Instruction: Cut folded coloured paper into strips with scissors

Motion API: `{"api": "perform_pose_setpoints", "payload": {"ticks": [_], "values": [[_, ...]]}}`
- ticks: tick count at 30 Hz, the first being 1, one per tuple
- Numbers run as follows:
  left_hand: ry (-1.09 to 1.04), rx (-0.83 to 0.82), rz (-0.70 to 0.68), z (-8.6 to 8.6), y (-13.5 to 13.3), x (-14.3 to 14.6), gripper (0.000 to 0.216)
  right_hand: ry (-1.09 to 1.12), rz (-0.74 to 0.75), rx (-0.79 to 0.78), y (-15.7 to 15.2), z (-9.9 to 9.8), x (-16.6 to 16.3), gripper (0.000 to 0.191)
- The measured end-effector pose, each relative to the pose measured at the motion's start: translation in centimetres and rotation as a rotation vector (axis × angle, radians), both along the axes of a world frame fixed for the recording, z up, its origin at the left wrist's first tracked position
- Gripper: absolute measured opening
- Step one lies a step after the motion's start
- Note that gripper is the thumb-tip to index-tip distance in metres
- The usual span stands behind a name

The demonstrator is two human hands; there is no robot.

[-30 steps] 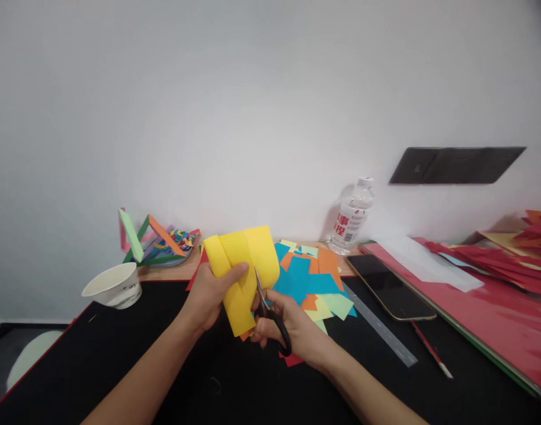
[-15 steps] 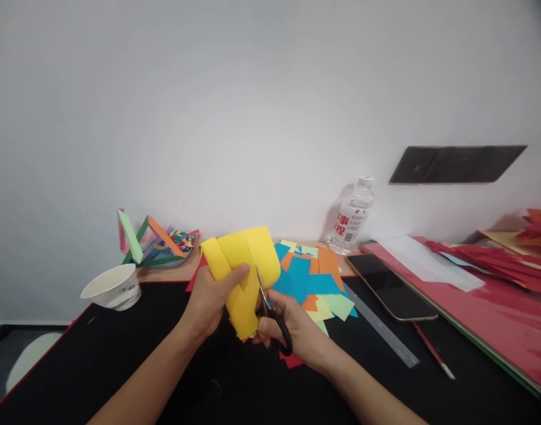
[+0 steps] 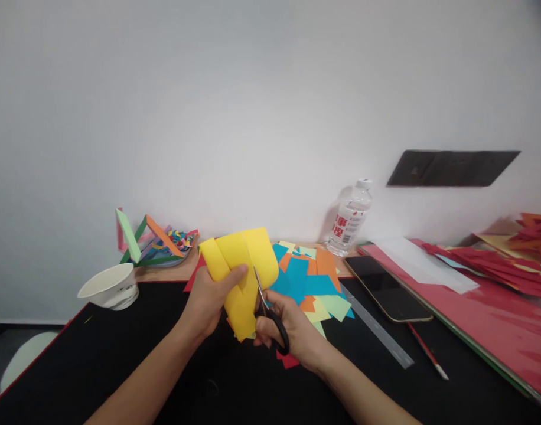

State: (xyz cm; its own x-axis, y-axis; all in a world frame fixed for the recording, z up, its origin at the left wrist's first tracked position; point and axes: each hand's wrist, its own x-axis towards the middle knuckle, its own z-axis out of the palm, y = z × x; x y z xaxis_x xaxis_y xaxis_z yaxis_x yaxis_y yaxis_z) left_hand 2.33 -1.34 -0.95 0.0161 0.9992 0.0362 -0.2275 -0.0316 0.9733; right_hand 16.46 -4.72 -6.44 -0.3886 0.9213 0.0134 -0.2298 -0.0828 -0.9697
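A person's two bare hands meet above a black-topped desk [image 3: 235,389], seen from the wearer's own viewpoint. The left hand [image 3: 208,301] is clamped on folded yellow paper [image 3: 230,251], thumb pressed flat across the front, holding it raised near the middle of the view. The right hand [image 3: 283,321] is closed around the black handles of a pair of scissors [image 3: 265,306], whose blades point up along the yellow paper; whether the paper sits between them is hard to tell. Just beyond lie overlapping colored paper scraps [image 3: 297,277], mostly blue, orange and pale green. To the right are a clear ruler [image 3: 379,324], a dark phone [image 3: 385,289] and a labeled bottle [image 3: 351,218] by the wall; a white bowl [image 3: 124,295] sits to the left.
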Motion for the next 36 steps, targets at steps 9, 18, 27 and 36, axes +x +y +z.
{"api": "perform_pose_setpoints", "payload": {"ticks": [9, 18, 27, 36], "values": [[-0.025, -0.007, -0.007, 0.00, -0.20, 0.01, 0.030, 0.017, -0.011, 0.000, -0.13, 0.22, -0.11, 0.045], [-0.029, 0.001, 0.012, 0.11, -0.20, 0.15, 0.030, -0.004, -0.032, 0.000, -0.14, 0.14, -0.24, 0.046], [-0.056, -0.004, 0.006, 0.13, -0.39, 0.20, 0.030, 0.026, -0.041, 0.002, -0.18, -0.03, -0.50, 0.046], [-0.053, -0.028, 0.015, 0.35, -0.42, 0.22, 0.031, 0.024, -0.044, 0.015, -0.26, 0.25, -0.57, 0.046]]}}
